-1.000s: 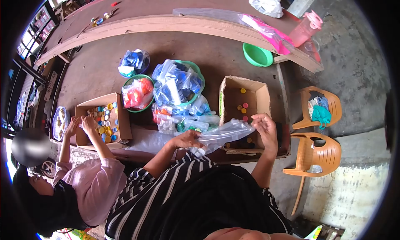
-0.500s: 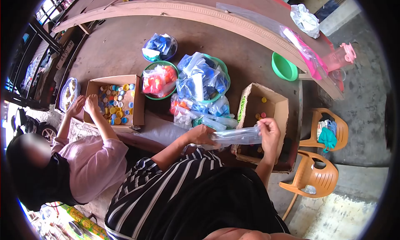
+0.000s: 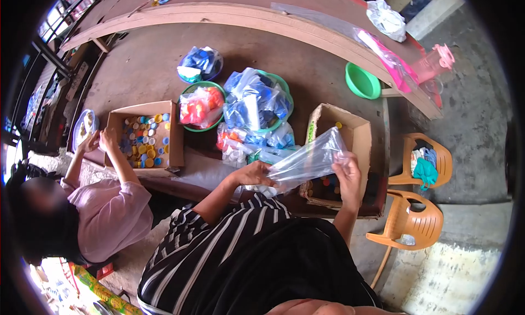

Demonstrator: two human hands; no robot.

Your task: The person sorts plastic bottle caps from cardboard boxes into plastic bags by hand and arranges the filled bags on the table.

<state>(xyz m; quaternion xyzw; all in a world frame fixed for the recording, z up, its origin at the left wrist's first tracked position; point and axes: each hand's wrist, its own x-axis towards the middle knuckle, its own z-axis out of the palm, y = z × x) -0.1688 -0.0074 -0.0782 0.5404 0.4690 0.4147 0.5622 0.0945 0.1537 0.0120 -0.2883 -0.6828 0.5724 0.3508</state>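
Observation:
Between my two hands stretches a clear plastic bag (image 3: 307, 161). My left hand (image 3: 252, 174) is closed on its left end, where some whitish pieces (image 3: 263, 190) show below the fingers; I cannot make out what they are. At the other end, my right hand (image 3: 348, 172) pinches the bag's edge, with one corner sticking up above the fingers. Under and behind the bag stands an open cardboard box (image 3: 358, 143) with a few coloured caps inside, partly hidden by the bag and my right hand. Filled bags (image 3: 262, 145) lie just beyond my left hand.
A green basket (image 3: 290, 93) heaped with bags of blue pieces, another with bags of red pieces (image 3: 200, 106), and a blue bowl (image 3: 200, 63) stand farther back. At left, a co-worker (image 3: 109, 216) reaches beside a box of caps (image 3: 146, 140). Orange chairs (image 3: 415, 219) stand right.
The bag's free corner has risen and the plastic has spread wider between my hands. The co-worker's hands have shifted slightly. The whole view has moved a little.

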